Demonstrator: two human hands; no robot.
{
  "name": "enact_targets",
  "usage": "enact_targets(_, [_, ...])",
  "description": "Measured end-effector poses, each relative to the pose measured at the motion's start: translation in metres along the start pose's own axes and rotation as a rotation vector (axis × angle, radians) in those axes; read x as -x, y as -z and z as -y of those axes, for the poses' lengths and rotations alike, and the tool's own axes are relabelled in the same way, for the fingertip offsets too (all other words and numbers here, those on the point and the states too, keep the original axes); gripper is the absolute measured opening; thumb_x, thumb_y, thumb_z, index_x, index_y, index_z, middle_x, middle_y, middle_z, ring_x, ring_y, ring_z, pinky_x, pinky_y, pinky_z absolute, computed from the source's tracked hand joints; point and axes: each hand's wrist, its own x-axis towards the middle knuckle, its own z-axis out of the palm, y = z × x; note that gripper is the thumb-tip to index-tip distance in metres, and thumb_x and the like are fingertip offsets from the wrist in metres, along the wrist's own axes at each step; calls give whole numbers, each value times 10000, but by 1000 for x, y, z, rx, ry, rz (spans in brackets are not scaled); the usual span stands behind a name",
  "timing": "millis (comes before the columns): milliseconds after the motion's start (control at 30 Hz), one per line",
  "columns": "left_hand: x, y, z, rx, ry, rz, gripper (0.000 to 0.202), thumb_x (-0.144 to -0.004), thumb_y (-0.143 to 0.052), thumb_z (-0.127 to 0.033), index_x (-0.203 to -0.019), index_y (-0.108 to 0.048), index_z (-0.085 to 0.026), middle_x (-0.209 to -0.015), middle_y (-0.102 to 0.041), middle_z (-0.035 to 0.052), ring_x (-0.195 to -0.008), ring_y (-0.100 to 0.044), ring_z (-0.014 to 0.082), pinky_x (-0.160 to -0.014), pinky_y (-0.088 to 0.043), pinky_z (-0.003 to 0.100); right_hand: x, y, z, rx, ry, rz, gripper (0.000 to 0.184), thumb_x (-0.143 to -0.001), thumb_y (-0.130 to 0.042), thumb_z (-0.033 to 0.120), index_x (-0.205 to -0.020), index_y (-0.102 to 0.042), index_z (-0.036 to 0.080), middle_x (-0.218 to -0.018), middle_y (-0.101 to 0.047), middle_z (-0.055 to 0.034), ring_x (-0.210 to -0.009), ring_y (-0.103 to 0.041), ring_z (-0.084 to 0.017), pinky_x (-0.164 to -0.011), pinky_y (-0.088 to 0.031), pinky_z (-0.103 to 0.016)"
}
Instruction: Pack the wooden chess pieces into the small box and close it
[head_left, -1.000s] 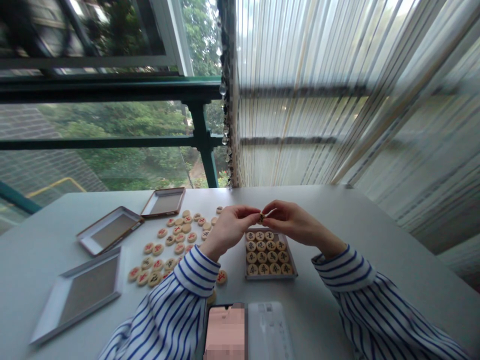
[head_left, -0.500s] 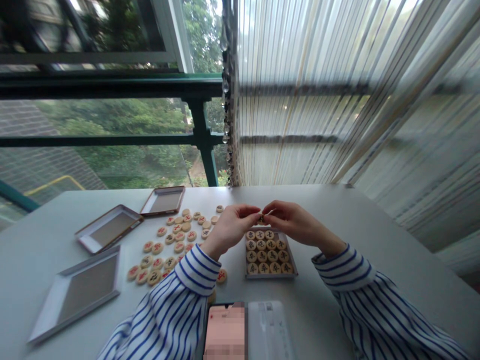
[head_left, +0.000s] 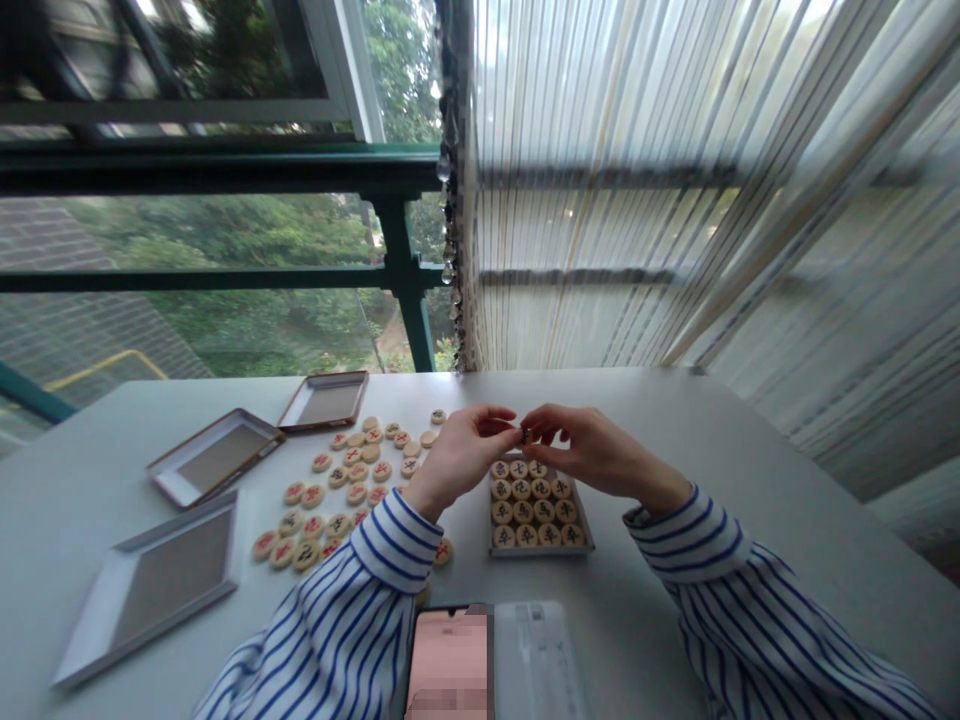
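My left hand (head_left: pixel 471 448) and my right hand (head_left: pixel 592 448) meet over the far edge of a shallow box (head_left: pixel 541 552). Both are closed at the fingertips on one round wooden Chinese chess piece (head_left: pixel 526 437), tilted up on its side and partly covered by the fingers. Inside the box, rows of Chinese chess pieces (head_left: pixel 544 512) lie face up with black characters. The far right corner of the box is hidden beneath my right hand. Many loose pieces (head_left: pixel 358 493), with red or black characters or blank faces, are scattered left of my left hand.
Box parts lie at the left: a large tray (head_left: pixel 176 585), a brown-edged one (head_left: pixel 217 455) and another (head_left: pixel 326 400) behind. A phone (head_left: pixel 450 665) and a white case-like object (head_left: pixel 536 660) are at the table's near edge. A string curtain (head_left: pixel 600 200) hangs beyond the table (head_left: pixel 720 440).
The piece between my fingertips has turned, so its character shows less. My right fingers have shifted and spread a little. The box and scattered pieces stay as they were.
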Motion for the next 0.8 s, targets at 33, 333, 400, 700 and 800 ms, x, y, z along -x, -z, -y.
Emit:
enact_targets(33, [0,0,1,6,1,8,200,-704,-616,-155,-896,-585,-109,-803,-669,77,-735,-619,140,-693,-494,285,0,0,0,28,10,-4,175,-746,-573,286,-894,-612,201,-762,-642,-2,-682,-568,-109,-613,-432,-242])
enact_targets(333, [-2,-2,6,-62,-4,12,171,-734,-571,-166,-894,-583,-107,-832,-668,91,-733,-621,141,-689,-498,282,0,0,-4,180,46,1,172,-756,-558,273,-900,-615,198,-762,-636,-11,-685,-556,-112,-618,-419,-241])
enact_targets(400, [-3,0,8,-114,-19,9,202,-741,-560,-192,-922,-584,-105,-836,-668,95,-731,-621,143,-680,-494,274,1,2,-5,196,34,14,183,-759,-550,283,-903,-617,192,-764,-640,-15,-681,-561,-112,-617,-420,-240])
enact_targets(700, [-4,9,14,-536,-113,-56,279,-769,-502,-283,-994,-595,-146,-831,-667,63,-740,-608,148,-664,-463,248,4,11,-9,281,-72,51,207,-774,-518,321,-898,-617,189,-730,-649,-18,-641,-576,-113,-597,-422,-228])
enact_targets(800, [-3,13,18,-763,-126,-57,315,-785,-466,-283,-1039,-591,-146,-874,-665,69,-752,-607,154,-689,-454,252,4,14,-6,311,-92,73,215,-778,-509,327,-902,-619,190,-734,-653,-20,-639,-578,-116,-596,-421,-225])
